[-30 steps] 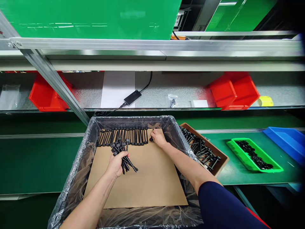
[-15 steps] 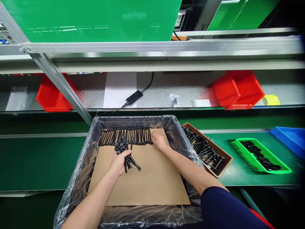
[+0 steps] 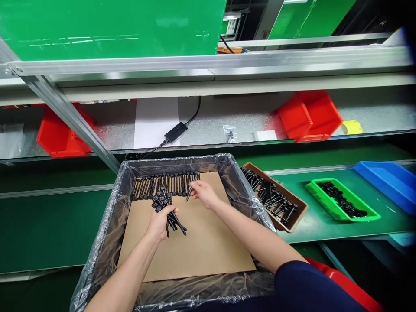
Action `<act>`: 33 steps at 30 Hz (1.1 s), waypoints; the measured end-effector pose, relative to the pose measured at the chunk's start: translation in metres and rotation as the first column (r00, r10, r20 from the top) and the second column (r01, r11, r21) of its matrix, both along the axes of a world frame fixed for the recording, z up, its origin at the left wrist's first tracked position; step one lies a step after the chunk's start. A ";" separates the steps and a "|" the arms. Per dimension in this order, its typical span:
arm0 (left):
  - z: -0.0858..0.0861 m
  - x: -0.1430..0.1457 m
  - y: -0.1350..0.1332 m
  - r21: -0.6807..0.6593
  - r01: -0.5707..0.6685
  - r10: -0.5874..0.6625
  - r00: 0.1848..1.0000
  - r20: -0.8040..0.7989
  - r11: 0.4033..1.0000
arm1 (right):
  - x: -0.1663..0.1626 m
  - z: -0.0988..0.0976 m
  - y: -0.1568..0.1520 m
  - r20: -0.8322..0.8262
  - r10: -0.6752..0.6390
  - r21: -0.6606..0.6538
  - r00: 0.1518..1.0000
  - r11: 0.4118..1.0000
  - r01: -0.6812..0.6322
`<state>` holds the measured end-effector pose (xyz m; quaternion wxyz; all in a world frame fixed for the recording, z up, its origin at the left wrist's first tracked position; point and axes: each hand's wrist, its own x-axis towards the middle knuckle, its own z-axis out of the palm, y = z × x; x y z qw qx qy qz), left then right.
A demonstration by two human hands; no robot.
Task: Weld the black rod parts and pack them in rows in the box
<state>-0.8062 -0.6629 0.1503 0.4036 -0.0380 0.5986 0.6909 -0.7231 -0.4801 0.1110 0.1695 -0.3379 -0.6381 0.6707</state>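
In my left hand (image 3: pixel 158 223) is a bunch of black bolt-like rods with wide heads (image 3: pixel 161 200), heads pointing up and away. My right hand (image 3: pixel 205 193) pinches a single black rod (image 3: pixel 196 175) at the right end of the row. That row of similar rods (image 3: pixel 156 186) lies side by side along the far edge of a cardboard sheet (image 3: pixel 195 253). The sheet is inside a bin lined with clear plastic (image 3: pixel 105 225). Both hands are above the cardboard.
Right of the bin, a brown tray (image 3: pixel 300 214) holds many loose black rods. Beyond it are a green tray (image 3: pixel 344 216) of small black parts and a blue tray (image 3: pixel 386 182). Red bins (image 3: pixel 308 117) and a black adapter box (image 3: pixel 176 132) sit on the shelf behind.
My right hand has moved left and toward me from the row's right end, and a single rod now shows in its fingers. My left hand keeps its bunch. The camera view has shifted and tilted slightly.
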 end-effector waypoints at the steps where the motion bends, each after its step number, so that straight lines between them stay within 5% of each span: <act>1: 0.002 -0.001 0.000 0.011 -0.020 0.019 1.000 0.015 1.000 | 0.000 -0.004 0.024 0.164 -0.055 0.154 0.985 0.988 0.030; 2: 0.003 -0.001 0.001 0.030 -0.027 0.027 1.000 0.015 0.999 | 0.000 -0.009 0.046 0.347 -0.144 0.338 0.927 0.941 0.019; 5: 0.000 -0.003 0.000 0.058 -0.012 0.014 0.999 -0.040 0.998 | 0.001 -0.027 0.095 0.496 -0.259 0.482 0.829 0.876 -0.014; 14: -0.004 -0.007 -0.001 0.037 -0.029 0.033 0.993 -0.114 0.999 | -0.017 -0.071 0.106 0.654 -0.200 0.509 0.730 0.830 -0.228; 19: 0.003 -0.004 0.001 0.037 -0.033 0.034 0.999 -0.028 0.999 | -0.009 -0.053 0.098 0.613 -0.186 0.539 0.768 0.809 -0.234; 22: 0.002 -0.003 0.001 0.068 -0.035 0.034 0.999 0.019 0.997 | -0.001 -0.031 0.064 0.531 -0.082 0.507 0.843 0.828 -0.239; 25: 0.000 0.001 0.000 0.095 -0.007 0.003 0.999 0.041 0.995 | 0.006 -0.008 0.002 0.226 0.299 0.180 0.927 0.922 -0.342; 27: -0.001 0.004 -0.001 0.127 0.045 -0.049 0.998 0.028 0.991 | 0.007 0.005 -0.040 0.024 0.415 0.018 0.909 0.909 -0.416; 30: -0.004 0.009 -0.001 0.151 0.074 -0.076 0.997 0.013 0.986 | 0.007 0.016 -0.072 -0.119 0.325 -0.048 0.938 0.942 -0.333; 33: -0.004 0.008 0.000 0.111 -0.001 -0.003 0.999 0.035 0.994 | 0.010 0.021 -0.049 -0.161 0.167 -0.029 0.973 0.984 -0.174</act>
